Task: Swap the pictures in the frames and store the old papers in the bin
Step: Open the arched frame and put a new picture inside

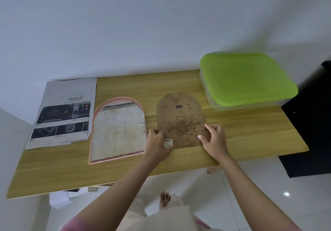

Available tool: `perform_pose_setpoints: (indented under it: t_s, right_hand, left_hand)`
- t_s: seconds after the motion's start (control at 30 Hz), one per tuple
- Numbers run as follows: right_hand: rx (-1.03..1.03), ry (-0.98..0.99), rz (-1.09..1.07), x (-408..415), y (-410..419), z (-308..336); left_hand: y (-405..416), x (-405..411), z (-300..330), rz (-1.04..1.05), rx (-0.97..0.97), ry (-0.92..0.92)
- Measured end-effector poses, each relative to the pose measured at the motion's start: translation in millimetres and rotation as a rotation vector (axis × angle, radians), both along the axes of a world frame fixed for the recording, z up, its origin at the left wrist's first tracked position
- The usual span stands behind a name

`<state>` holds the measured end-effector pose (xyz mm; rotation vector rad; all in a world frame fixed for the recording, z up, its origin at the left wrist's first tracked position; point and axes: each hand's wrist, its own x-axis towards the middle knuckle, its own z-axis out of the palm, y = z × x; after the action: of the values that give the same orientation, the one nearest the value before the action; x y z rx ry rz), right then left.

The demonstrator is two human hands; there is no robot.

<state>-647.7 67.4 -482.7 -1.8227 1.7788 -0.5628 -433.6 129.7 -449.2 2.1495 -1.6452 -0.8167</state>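
Note:
An arched brown backing board [180, 121], spotted and with a small black hanger, lies flat at the table's middle. My left hand [157, 144] grips its lower left corner beside a barcode sticker [168, 142]. My right hand [215, 137] holds its lower right edge, fingers on top. To the left lies an arched pink frame [95, 123] with a pale printed paper [120, 130] inside. Further left rests a printed sheet headed "ADVANCED" [64, 114] with car pictures. A clear bin with a green lid [245, 78] stands shut at the back right.
The wooden table [250, 137] stands against a white wall. A dark object [311, 132] sits beyond the table's right end. White floor tiles and my feet show below the front edge.

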Motion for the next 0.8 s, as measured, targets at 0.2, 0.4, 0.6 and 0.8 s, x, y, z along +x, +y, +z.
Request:
perform_pose_setpoints:
  t_s: [0.2,0.4,0.6,0.8]
  right_hand:
    - [-0.193,0.077,-0.047,37,3,10]
    - [-0.252,0.031,0.177,117,-7,27]
    - [-0.154,0.09,0.375,193,-27,40]
    - [0.03,0.292,0.515,238,-51,47]
  left_hand:
    - [16,25,16,0.129,-0.153,0.083]
    - [45,98,23,0.353,-0.151,-0.044]
    - [70,164,17,0.416,0.109,-0.042]
    - [84,187,9,0.298,0.136,0.04]
